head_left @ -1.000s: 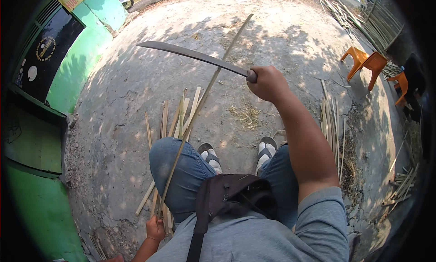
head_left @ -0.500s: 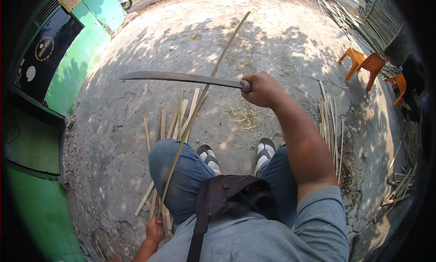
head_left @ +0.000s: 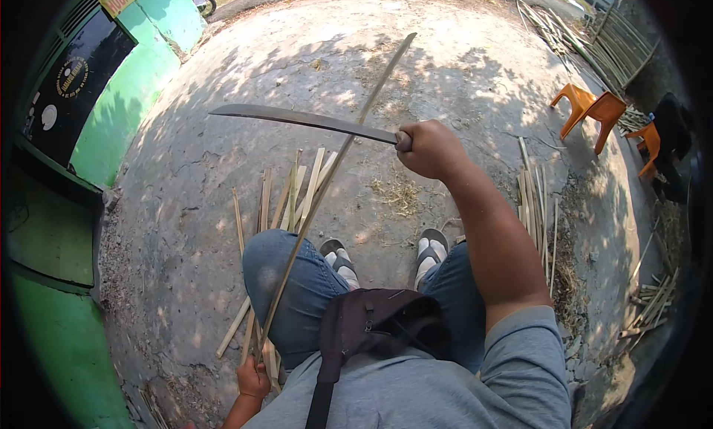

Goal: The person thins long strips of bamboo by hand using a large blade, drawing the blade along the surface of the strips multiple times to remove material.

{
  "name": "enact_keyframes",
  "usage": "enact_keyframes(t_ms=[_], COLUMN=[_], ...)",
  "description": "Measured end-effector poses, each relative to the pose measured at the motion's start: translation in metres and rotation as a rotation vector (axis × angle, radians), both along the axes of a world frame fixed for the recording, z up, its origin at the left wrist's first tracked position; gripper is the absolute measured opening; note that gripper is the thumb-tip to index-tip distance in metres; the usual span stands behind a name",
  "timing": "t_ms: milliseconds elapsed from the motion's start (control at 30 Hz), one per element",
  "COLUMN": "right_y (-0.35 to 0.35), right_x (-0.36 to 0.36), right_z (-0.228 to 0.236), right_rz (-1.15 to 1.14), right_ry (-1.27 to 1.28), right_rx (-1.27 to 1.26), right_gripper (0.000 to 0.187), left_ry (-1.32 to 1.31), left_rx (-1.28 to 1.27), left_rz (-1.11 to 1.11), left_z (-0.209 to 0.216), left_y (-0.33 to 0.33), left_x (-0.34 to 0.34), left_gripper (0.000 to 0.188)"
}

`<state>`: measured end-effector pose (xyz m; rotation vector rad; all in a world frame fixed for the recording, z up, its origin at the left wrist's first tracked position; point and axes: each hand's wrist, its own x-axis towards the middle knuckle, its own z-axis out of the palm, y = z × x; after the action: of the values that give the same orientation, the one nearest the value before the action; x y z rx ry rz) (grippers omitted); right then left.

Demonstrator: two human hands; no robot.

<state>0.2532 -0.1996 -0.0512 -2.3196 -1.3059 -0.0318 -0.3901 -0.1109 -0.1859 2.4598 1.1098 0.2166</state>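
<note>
Crossing tools and stock: one machete [head_left: 297,118], handle gripped in the right hand [head_left: 429,148] at 2 o'clock, tip toward 10; one long bamboo strip [head_left: 320,197], lower end gripped in the left hand [head_left: 253,378] at 7 o'clock, far end past 12. Handling advice: strip braced, blade angle shallow and even, edge clear of left knee [head_left: 267,262].

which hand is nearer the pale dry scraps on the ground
Right. In the picture, the right hand is just above and right of the pale dry scraps; the left hand is far to their lower left.
</note>
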Motion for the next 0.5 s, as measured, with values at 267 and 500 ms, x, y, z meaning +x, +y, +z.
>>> enact_keyframes(t_ms=[267, 500], right_y=[0.006, 0.006], right_x=[-0.049, -0.015], right_z=[0.010, 0.001], right_rz=[0.180, 0.034], right_ry=[-0.116, -0.057], right_rx=[0.040, -0.046], right_gripper=[0.015, 0.012], left_ry=[-0.011, -0.014], left_rx=[0.038, 0.065], left_rz=[0.031, 0.019], left_z=[-0.004, -0.012], left_y=[-0.002, -0.003], left_x=[-0.007, -0.005], left_gripper=[0.066, 0.062])
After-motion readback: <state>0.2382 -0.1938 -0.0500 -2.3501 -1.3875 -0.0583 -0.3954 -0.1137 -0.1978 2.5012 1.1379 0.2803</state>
